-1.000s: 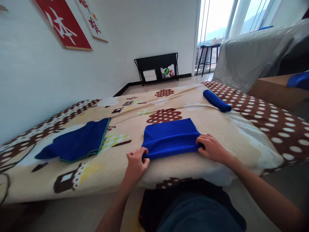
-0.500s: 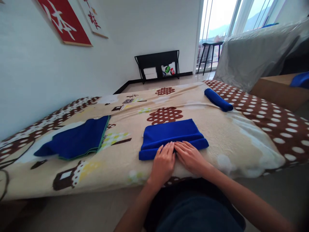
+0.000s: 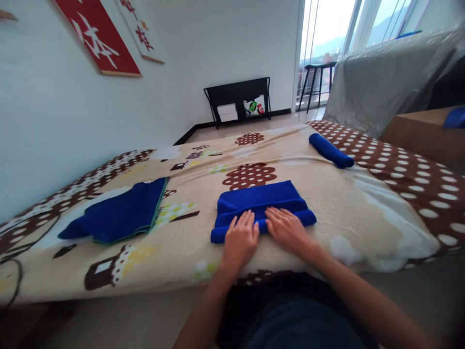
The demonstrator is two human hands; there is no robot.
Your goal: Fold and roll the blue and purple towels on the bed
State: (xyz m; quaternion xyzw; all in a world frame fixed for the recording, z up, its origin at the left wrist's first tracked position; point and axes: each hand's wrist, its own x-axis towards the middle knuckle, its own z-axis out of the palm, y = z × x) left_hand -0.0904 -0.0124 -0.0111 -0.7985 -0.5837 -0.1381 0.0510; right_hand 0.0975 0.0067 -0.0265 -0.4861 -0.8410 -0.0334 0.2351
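Note:
A blue towel (image 3: 259,201) lies folded on the patterned blanket (image 3: 203,252), its near edge turned into a low roll. My left hand (image 3: 240,239) lies flat on that roll, fingers spread. Beside it, almost touching, my right hand (image 3: 286,229) presses flat on the same roll with its fingers stretched out. Neither hand grips anything.
A stack of flat blue towels (image 3: 119,215) lies to the left. A rolled blue towel (image 3: 330,150) rests at the far right of the bed. A wooden table (image 3: 421,133) and a covered sofa (image 3: 381,82) stand to the right, a black rack (image 3: 238,101) by the far wall.
A second ago my hands pinched the towel's two near corners. They have since come together at the middle and now press flat on the rolled edge, a little further forward.

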